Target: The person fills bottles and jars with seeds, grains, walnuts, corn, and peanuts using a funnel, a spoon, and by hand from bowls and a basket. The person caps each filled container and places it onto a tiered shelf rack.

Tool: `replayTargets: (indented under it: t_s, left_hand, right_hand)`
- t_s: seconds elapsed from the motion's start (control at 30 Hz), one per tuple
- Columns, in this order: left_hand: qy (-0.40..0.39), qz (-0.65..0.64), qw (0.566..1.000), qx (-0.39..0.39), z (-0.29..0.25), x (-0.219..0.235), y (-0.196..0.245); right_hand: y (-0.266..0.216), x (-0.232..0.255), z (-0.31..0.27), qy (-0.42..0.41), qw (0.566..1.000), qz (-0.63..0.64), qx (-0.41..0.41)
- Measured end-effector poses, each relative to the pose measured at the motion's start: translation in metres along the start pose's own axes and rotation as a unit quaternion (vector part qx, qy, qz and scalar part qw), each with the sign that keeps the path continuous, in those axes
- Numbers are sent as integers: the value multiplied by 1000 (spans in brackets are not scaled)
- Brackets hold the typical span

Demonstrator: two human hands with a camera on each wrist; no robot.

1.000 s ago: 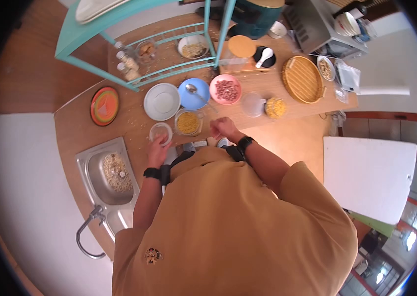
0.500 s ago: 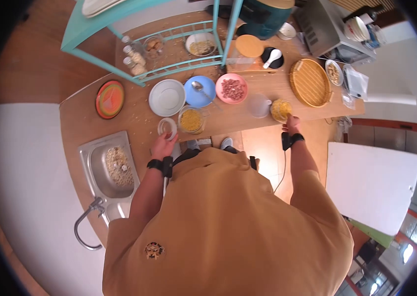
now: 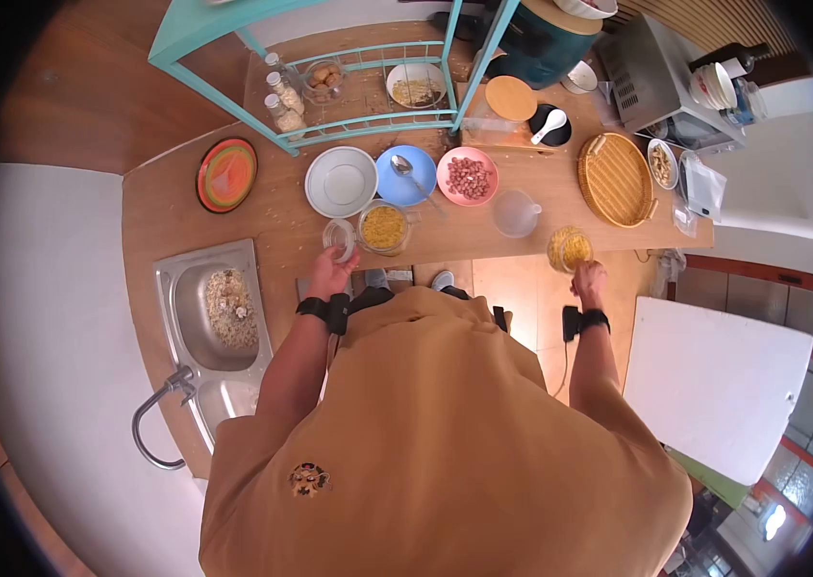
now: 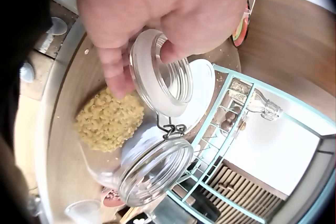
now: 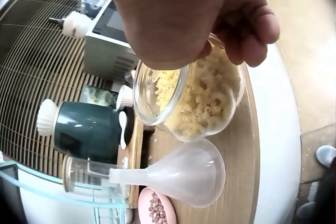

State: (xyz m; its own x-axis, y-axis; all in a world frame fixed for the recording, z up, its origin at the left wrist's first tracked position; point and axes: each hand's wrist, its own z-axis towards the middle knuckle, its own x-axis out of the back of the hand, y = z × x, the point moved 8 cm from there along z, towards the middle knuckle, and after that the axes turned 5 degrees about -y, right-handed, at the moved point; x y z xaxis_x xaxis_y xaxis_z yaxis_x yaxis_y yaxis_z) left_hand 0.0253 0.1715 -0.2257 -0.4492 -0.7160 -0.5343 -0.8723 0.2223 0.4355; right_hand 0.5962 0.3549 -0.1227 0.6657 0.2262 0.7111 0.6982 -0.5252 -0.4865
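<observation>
Jars (image 4: 134, 175) hold macaroni (image 4: 107, 121); left fingers (image 4: 119, 77) grip one's lid (image 4: 147, 77), right fingers (image 5: 254, 50) clutch another jar (image 5: 181, 94).

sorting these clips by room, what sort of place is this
Most likely a kitchen: a metal sink with a tap is set into the wooden counter, what looks like a microwave stands towards the far right, and glass jars of pasta are in view.

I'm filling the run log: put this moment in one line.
left hand: grips lid | right hand: holds right jar | left jar: open, macaroni inside | funnel: on counter between pink bowl and right jar
</observation>
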Motion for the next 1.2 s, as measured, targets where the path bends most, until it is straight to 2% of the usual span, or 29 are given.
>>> replayTargets:
  t_s: [0.07,0.13,0.17,0.2,0.23,0.27,0.33,0.37,0.4,0.43,0.5,0.53,0.57,0.6,0.67,0.73,0.8,0.83,0.87,0.93,0.97,1.03,1.07,1.13,1.17,1.2]
  left_hand:
    - [1,16,1000,6,3,9,-1]
    - [-1,37,999,15,-6,7,3]
    - [10,36,999,-21,-27,-5,17]
    - [18,35,998,-56,-40,-14,24]
    - [116,207,968,-85,-48,7,37]
    - [205,373,898,-111,-57,23,54]
    - [249,346,857,-290,-79,7,79]
    - [243,347,858,-288,-89,-12,85]
    - [178,363,865,-295,-104,-48,93]
    - [118,377,867,-303,-119,-79,99]
    - [-81,363,906,-202,-120,-134,85]
    - [-134,343,915,-164,-119,-149,74]
    - [-186,322,920,-125,-121,-164,61]
    - [-201,307,925,-101,-128,-178,51]
    - [-209,291,930,-82,-131,-188,37]
    - [-284,283,915,-55,-127,-191,21]
    - [-261,279,920,-80,-133,-179,23]
    - [-245,275,924,-101,-139,-174,25]
    - [-245,276,924,-100,-144,-170,26]
    - [-255,233,932,-114,-154,-158,35]
    - [-259,234,931,-107,-158,-152,37]
    - [-283,83,953,-62,-162,-138,47]
    - [-285,82,953,-57,-159,-124,51]
    - [-226,28,969,-92,-143,-76,59]
    - [-219,27,971,-97,-137,-62,56]
    - [-177,2,977,-116,-129,-41,61]
  right_hand:
    - [-32,6,-29,-49,998,-16,42]
    - [-86,10,-67,-78,994,-43,68]
    - [-105,4,-80,-103,988,-70,94]
    - [-107,-8,-74,-87,980,-97,152]
    - [-111,-18,-68,-68,968,-125,208]
    - [-133,-23,-83,-104,970,-140,172]
    - [-175,-33,-110,-103,951,-173,236]
    - [-190,-41,-118,-112,942,-173,266]
    - [-204,-43,-129,-112,942,-172,266]
    - [-228,-46,-146,-117,927,-171,313]
    - [-255,-58,-167,-99,906,-132,390]
    - [-264,-64,-173,-105,902,-130,398]
    - [-279,-71,-188,-126,873,-156,445]
    - [-291,-80,-201,-144,840,-180,491]
    - [-297,-99,-209,-161,842,-140,496]
    - [-304,-112,-218,-174,844,-102,497]
    - [-302,-124,-227,-184,848,-126,481]
    - [-306,-126,-237,-199,824,-135,513]
    - [-308,-123,-242,-200,824,-134,512]
    - [-305,-126,-250,-346,831,-31,435]
    - [-303,-126,-246,-343,835,-30,429]
    - [-301,-135,-249,-446,775,15,447]
    - [-300,-134,-242,-444,778,15,444]
    - [-285,-140,-219,-450,812,-27,371]
    - [-273,-144,-203,-434,840,-26,324]
    - [-261,-148,-186,-388,857,-42,336]
